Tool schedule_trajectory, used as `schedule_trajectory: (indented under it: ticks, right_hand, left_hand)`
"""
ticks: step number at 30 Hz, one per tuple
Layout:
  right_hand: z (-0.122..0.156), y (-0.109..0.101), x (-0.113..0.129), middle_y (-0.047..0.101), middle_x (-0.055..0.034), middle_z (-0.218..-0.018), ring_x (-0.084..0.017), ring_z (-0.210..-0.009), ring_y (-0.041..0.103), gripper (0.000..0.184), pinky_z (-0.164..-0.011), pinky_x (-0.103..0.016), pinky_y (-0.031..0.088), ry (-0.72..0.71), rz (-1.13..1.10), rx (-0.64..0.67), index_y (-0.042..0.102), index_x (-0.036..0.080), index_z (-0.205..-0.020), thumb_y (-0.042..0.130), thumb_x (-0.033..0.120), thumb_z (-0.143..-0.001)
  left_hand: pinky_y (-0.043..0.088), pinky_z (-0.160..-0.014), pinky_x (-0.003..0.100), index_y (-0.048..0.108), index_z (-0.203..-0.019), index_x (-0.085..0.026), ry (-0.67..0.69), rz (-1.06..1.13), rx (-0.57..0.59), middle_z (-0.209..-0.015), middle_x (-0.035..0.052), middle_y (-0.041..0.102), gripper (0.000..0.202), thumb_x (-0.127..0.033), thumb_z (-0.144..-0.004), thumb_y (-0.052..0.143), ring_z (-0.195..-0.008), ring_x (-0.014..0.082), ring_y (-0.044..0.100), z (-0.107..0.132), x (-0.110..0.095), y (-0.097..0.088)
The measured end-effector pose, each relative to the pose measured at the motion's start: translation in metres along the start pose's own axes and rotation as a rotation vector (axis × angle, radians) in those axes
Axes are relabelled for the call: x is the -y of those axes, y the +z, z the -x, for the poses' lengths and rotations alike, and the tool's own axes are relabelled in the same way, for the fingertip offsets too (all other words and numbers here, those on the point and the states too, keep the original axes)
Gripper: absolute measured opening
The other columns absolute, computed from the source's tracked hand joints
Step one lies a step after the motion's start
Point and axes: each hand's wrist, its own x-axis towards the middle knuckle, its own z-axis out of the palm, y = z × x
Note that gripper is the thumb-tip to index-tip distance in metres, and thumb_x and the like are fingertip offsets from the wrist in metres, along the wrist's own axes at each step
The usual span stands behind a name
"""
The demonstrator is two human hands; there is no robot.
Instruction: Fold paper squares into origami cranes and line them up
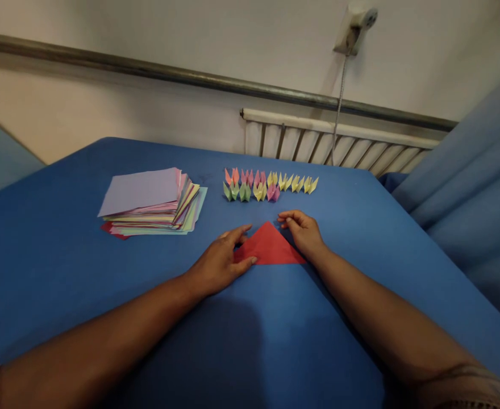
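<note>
1. Red paper, folded into a triangle, lies flat near the middle of the blue table. Its apex points away from the person and its long edge faces them.
2. The left hand lies palm down at the triangle's left corner. Its fingers are stretched out and open, with the thumb tip on the paper and the index finger along the left slope. It grips nothing.
3. The right hand rests against the right slope with bent fingers, their tips close to the apex. Whether they pinch the edge or only press on it cannot be told.
4. Just beyond the apex, apart from the paper, small folded pieces stand in two rows. The back row is orange, pink and yellow; the front row is green, yellow and pink.
5. To the left of the rows sits a stack of coloured sheets with a lilac sheet on top and its edges fanned out.
6. Behind the table's far edge is a radiator.
7. A metal rail runs along the wall above it.
8. A cable hangs from a wall socket.
9. Blue cloth fills the right side.
</note>
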Motion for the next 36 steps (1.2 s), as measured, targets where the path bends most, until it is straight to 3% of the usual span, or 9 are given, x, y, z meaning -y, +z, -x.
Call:
schedule_trajectory:
  ticks: [2, 5, 8, 16, 23, 27, 29, 32, 36]
  right_hand:
    - [0.000, 0.000, 0.003, 0.069, -0.0035, -0.084, -0.013, -0.069, 0.061, 0.023, -0.074, -0.029, 0.049, 0.010, -0.031, 0.002, 0.064, 0.018, -0.091, 0.049, 0.031, -0.080]
    - [0.000, -0.001, 0.006, 0.069, -0.0034, -0.083, -0.012, -0.067, 0.060, 0.023, -0.072, -0.028, 0.048, 0.043, -0.094, 0.011, 0.064, 0.017, -0.089, 0.050, 0.032, -0.078]
    - [0.000, -0.002, 0.010, 0.069, -0.0040, -0.084, -0.012, -0.068, 0.060, 0.023, -0.071, -0.027, 0.048, 0.072, -0.161, 0.032, 0.065, 0.017, -0.090, 0.053, 0.032, -0.076]
    - [0.007, -0.005, 0.022, 0.070, -0.0070, -0.088, -0.015, -0.073, 0.062, 0.044, -0.067, -0.027, 0.048, 0.103, -0.291, 0.138, 0.067, 0.017, -0.094, 0.057, 0.057, -0.080]
    - [0.013, -0.005, 0.027, 0.069, -0.0087, -0.110, -0.024, -0.107, 0.061, 0.058, -0.098, -0.041, 0.041, 0.028, -0.436, 0.312, 0.068, 0.020, -0.104, 0.042, 0.068, -0.085]
    - [0.013, -0.004, 0.027, 0.067, -0.0082, -0.114, -0.024, -0.113, 0.058, 0.069, -0.103, -0.044, 0.036, -0.033, -0.525, 0.390, 0.067, 0.023, -0.105, 0.029, 0.076, -0.083]
    - [0.013, -0.002, 0.027, 0.068, -0.0067, -0.110, -0.023, -0.108, 0.060, 0.058, -0.100, -0.043, 0.039, -0.035, -0.499, 0.381, 0.066, 0.024, -0.102, 0.044, 0.072, -0.081]
    - [0.015, 0.005, 0.028, 0.069, -0.0034, -0.102, -0.019, -0.097, 0.063, 0.039, -0.093, -0.038, 0.045, -0.002, -0.462, 0.342, 0.064, 0.024, -0.098, 0.073, 0.049, -0.070]
    - [0.014, 0.012, 0.025, 0.067, 0.0016, -0.081, -0.014, -0.073, 0.063, 0.040, -0.075, -0.030, 0.050, 0.067, -0.471, 0.239, 0.059, 0.022, -0.095, 0.079, 0.037, -0.064]
  left_hand:
    - [0.045, -0.091, 0.037, 0.047, -0.132, -0.019, 0.004, -0.010, 0.023, -0.111, 0.0080, 0.063, 0.058, -0.037, -0.078, 0.061, -0.098, 0.0228, 0.060, -0.001, -0.001, -0.001]
    - [0.047, -0.080, 0.033, 0.064, -0.102, -0.019, 0.019, -0.052, 0.091, -0.091, 0.0038, 0.064, 0.028, -0.035, -0.079, 0.058, -0.085, 0.0207, 0.060, -0.003, -0.003, -0.005]
    - [0.045, -0.069, 0.029, 0.064, -0.082, -0.019, -0.009, -0.044, 0.103, -0.077, 0.0007, 0.060, 0.020, -0.036, -0.081, 0.055, -0.075, 0.0181, 0.057, -0.004, -0.002, -0.006]
    - [0.047, -0.070, 0.027, 0.064, -0.096, -0.018, -0.188, 0.219, -0.055, -0.085, -0.0009, 0.068, 0.029, -0.041, -0.078, 0.059, -0.077, 0.0184, 0.061, -0.008, 0.003, -0.008]
    - [0.047, -0.067, 0.025, 0.065, -0.088, -0.017, -0.241, 0.580, -0.284, -0.081, -0.0003, 0.068, 0.034, -0.043, -0.067, 0.073, -0.072, 0.0160, 0.062, -0.016, 0.014, -0.009]
    - [0.048, -0.068, 0.025, 0.065, -0.087, -0.015, -0.303, 0.851, -0.358, -0.083, 0.0014, 0.070, 0.038, -0.039, -0.061, 0.079, -0.071, 0.0149, 0.063, -0.018, 0.012, -0.010]
    - [0.050, -0.072, 0.027, 0.065, -0.088, -0.015, -0.314, 0.954, -0.379, -0.086, 0.0020, 0.071, 0.039, -0.037, -0.059, 0.080, -0.073, 0.0158, 0.065, -0.017, 0.010, -0.010]
    - [0.051, -0.078, 0.029, 0.064, -0.088, -0.016, -0.331, 1.062, -0.373, -0.088, 0.0021, 0.072, 0.039, -0.034, -0.059, 0.081, -0.077, 0.0165, 0.066, -0.016, 0.007, -0.009]
    - [0.052, -0.077, 0.029, 0.062, -0.088, -0.015, -0.336, 1.045, -0.350, -0.087, 0.0024, 0.072, 0.039, -0.032, -0.058, 0.082, -0.076, 0.0163, 0.067, -0.014, 0.005, -0.007]
